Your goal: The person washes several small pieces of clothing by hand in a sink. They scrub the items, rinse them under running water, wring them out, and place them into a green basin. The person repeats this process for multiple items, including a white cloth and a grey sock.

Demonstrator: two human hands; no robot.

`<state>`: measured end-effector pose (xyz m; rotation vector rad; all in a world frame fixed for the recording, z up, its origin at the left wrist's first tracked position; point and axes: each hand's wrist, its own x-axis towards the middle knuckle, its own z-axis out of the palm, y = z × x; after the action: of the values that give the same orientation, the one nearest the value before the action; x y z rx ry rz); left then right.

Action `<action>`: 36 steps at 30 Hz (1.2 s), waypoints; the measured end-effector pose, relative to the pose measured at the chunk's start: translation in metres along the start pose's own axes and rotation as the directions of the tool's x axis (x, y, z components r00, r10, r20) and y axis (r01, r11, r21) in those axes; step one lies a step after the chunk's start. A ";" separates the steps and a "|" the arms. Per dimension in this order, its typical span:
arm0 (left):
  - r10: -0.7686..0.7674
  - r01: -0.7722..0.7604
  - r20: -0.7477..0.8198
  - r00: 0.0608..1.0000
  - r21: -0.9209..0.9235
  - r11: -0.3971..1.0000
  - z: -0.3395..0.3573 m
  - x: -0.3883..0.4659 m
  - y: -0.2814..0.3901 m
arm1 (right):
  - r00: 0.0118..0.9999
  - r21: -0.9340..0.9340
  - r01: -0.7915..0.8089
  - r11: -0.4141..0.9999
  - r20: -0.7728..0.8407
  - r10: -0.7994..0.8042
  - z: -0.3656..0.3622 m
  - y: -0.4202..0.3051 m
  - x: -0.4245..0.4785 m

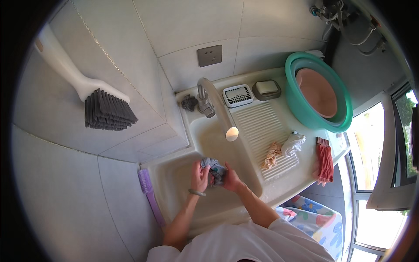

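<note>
Over the basin of a white laundry sink [176, 173], my left hand [199, 177] and my right hand [231, 178] hold a bunched grey-blue cloth [214, 171] between them. My left fingers grip its left end, and my right hand is closed round its right end. A bangle [196, 192] circles my left wrist. The curved metal faucet [217, 111] rises beyond my hands. On the ribbed washboard [258, 121] to the right lie a twisted peach cloth [271, 155] and a crumpled white cloth [293, 144]. A red cloth [324, 160] lies at the sink's right edge.
Nested basins, the outer one green [291, 101], stand at the back right. A soap dish [238, 96], a soap bar [266, 87] and a dark scrubber [189, 102] sit along the back ledge. A purple brush [151, 196] rests on the left rim. A large white-handled brush [108, 108] appears at upper left.
</note>
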<state>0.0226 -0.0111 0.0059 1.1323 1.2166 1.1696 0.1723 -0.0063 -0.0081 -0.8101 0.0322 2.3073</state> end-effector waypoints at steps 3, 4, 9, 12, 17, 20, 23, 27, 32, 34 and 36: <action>0.349 -0.402 0.212 0.913 0.610 0.683 0.004 -0.016 0.014 | 0.996 0.058 0.088 0.994 0.022 -0.089 0.021 -0.004 -0.012; 0.383 -0.501 0.327 0.864 0.641 0.582 0.005 -0.023 0.014 | 0.992 -0.026 0.119 0.993 0.043 -0.118 0.017 -0.001 -0.013; 0.433 -0.565 0.364 0.825 0.502 0.655 -0.010 -0.022 0.041 | 0.994 -0.143 0.110 0.984 0.011 -0.109 0.014 -0.015 -0.034; 0.184 -0.191 0.087 0.979 0.080 0.978 -0.008 -0.007 0.025 | 0.969 -0.039 -0.102 0.994 0.222 0.109 0.017 -0.022 -0.035; 0.077 0.304 0.644 0.761 -0.459 0.835 0.011 0.030 0.065 | 0.947 -0.226 -0.221 0.949 0.184 0.265 0.053 -0.017 -0.040; -0.039 0.276 0.562 0.826 -0.343 0.898 0.008 0.033 0.050 | 0.977 -0.471 -0.210 0.857 -0.064 0.204 0.060 -0.016 -0.033; -0.095 0.198 0.395 0.914 -0.229 0.953 0.023 0.032 0.045 | 0.956 -0.848 -0.087 0.522 -0.218 -0.196 0.023 0.004 -0.005; -0.099 0.107 0.068 0.993 -0.138 0.985 0.045 0.020 0.012 | 0.785 -0.992 -0.117 -0.039 -0.068 -0.616 0.008 0.027 0.005; -0.314 0.217 -0.291 0.904 -0.322 0.922 0.057 0.007 -0.023 | 0.786 -0.946 -0.243 -0.213 -0.063 -0.615 0.001 0.030 0.005; -0.411 0.335 -0.135 0.902 -0.382 0.861 0.044 0.016 -0.027 | 0.763 -0.955 -0.255 -0.148 -0.105 -0.638 0.013 0.031 0.001; -0.443 0.467 0.150 0.884 -0.332 0.819 0.034 0.029 -0.006 | 0.788 -0.983 0.099 0.157 -0.019 -0.616 -0.003 0.033 0.015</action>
<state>0.0565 0.0172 -0.0010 0.5523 1.0861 0.9228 0.1453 -0.0235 -0.0248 -1.6812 -1.4162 1.3541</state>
